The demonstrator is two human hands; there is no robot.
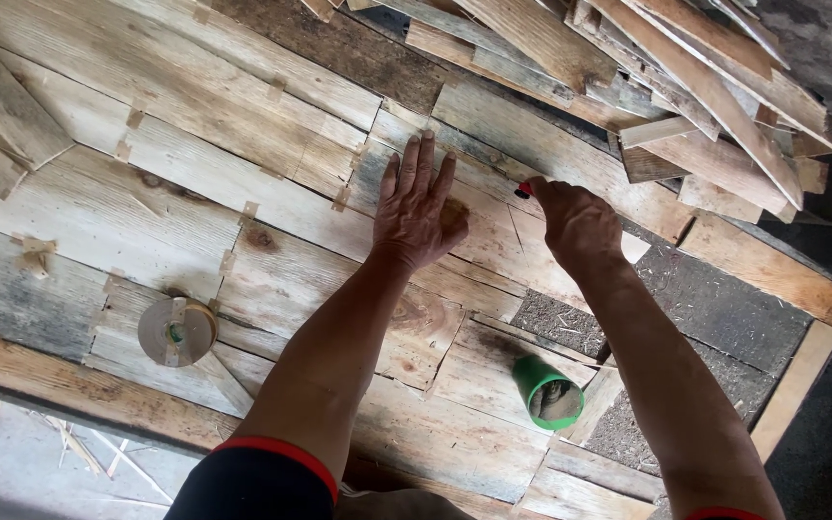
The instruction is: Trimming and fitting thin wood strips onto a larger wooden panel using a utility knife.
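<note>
Beside the right hand (578,223) — green cup (548,391), contents unclear

The light is soft and even, like daylight, and the pale wooden boards (195,183) look bright. There is no shiny glare. Small, soft shadows lie under the hands (421,207). The far right corner and the right edge are dark. The picture is sharp in the middle. Straight boards bend a little near the edges.
</note>
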